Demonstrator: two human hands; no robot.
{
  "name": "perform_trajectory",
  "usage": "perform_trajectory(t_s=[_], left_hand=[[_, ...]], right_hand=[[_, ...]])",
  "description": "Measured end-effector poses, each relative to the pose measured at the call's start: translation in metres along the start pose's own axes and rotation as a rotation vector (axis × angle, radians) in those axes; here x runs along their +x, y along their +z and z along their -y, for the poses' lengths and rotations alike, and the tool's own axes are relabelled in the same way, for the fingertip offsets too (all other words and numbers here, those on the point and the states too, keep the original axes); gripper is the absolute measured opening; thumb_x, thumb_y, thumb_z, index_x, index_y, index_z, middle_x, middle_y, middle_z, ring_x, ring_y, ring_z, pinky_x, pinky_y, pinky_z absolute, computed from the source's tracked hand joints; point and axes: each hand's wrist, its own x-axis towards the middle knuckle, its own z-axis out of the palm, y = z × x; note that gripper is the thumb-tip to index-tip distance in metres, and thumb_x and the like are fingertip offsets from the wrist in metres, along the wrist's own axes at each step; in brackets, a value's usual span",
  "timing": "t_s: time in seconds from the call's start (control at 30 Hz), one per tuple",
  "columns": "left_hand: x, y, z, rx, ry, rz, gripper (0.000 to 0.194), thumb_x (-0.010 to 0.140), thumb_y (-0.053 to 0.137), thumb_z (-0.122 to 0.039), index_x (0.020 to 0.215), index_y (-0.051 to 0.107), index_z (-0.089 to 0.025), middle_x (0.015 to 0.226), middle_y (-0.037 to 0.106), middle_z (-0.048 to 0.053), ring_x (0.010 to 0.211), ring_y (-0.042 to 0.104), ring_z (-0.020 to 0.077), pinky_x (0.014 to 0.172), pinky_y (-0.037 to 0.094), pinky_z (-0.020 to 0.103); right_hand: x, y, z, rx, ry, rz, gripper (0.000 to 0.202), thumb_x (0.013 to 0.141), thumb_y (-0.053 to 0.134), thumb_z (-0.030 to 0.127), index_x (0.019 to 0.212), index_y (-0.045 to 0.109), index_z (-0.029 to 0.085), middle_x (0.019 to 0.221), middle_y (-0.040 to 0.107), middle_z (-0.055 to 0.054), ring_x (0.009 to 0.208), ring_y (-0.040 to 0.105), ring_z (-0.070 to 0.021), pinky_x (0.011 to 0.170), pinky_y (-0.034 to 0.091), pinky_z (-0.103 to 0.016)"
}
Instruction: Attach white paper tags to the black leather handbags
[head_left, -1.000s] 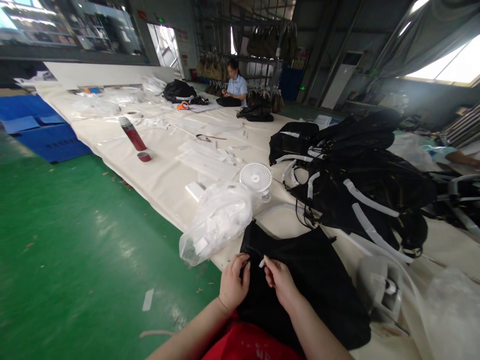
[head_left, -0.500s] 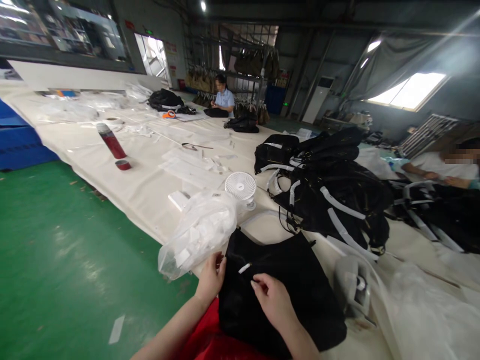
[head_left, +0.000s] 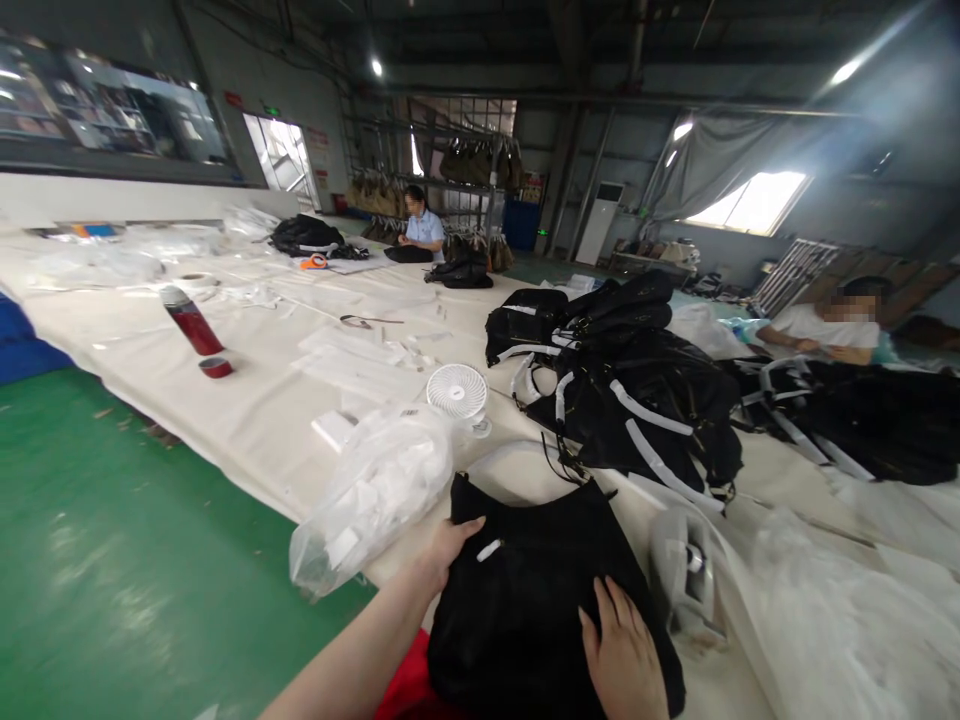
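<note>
The person's left hand (head_left: 454, 545) lies at the left edge of a soft black fabric bag (head_left: 517, 610), thumb on top, fingers hidden. The right hand (head_left: 626, 640) rests spread on its front, right of a small white-wrapped tab (head_left: 489, 550). Near the bag, on a long cream-covered table (head_left: 262, 430), are a clear plastic sack of white pieces (head_left: 397, 480) and a round white fan (head_left: 457, 392); beyond, two people (head_left: 424, 228) sit with other black bags (head_left: 637, 390).

Free tabletop (head_left: 259, 420) beyond plastic bag (head_left: 379, 490)
</note>
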Motion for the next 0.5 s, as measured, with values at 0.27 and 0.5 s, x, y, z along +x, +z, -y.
perform_trajectory(t_s=[0.27, 0.5], left_hand=[[-0.036, 0.022, -0.034, -0.075, 0.165, 0.242, 0.041, 0.066, 0.083, -0.044, 0.090, 0.071, -0.014, 0.089, 0.076, 0.010, 0.082, 0.072, 0.0271, 0.082, 0.058, 0.040], [-0.084, 0.014, -0.084, 0.126, 0.269, 0.413, 0.031, 0.076, 0.075, -0.041, 0.093, 0.075, -0.015, 0.091, 0.076, 0.008, 0.084, 0.072, 0.0277, 0.084, 0.057, 0.042]], right_hand=[[0.017, -0.040, 0.000, 0.197, 0.109, -0.130, 0.058, 0.091, 0.043, 0.060, 0.123, 0.057, 0.014, 0.124, 0.061, -0.018, 0.115, 0.058, -0.0334, 0.096, 0.049, -0.048], [0.066, -0.143, 0.019, 0.290, 0.172, -0.414, 0.067, 0.087, 0.051, 0.061, 0.136, 0.048, 0.016, 0.139, 0.051, -0.018, 0.127, 0.049, -0.0365, 0.104, 0.042, -0.056]])
